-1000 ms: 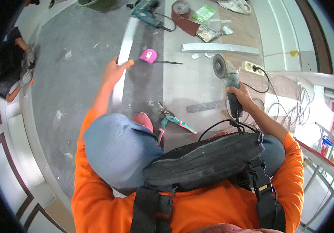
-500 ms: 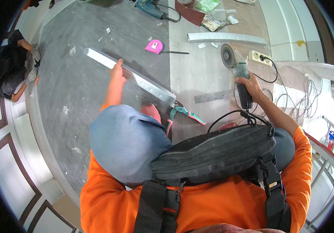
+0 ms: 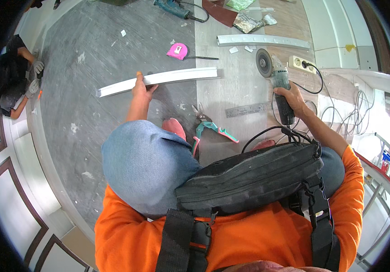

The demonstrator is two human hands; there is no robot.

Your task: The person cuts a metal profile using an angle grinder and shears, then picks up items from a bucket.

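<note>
Here, the left hand clamped a white metal profile beyond the tin snips, while the right hand was closed around an angle grinder near the socket strip.

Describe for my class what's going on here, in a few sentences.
A person sits or crouches on the floor, holding a white strip crosswise in the left hand and an angle grinder in the right hand. The strip and the grinder's disc are apart. Snips lie between the feet; a pink tape measure lies beyond the strip. Off to the left, another person wears gloves.
</note>
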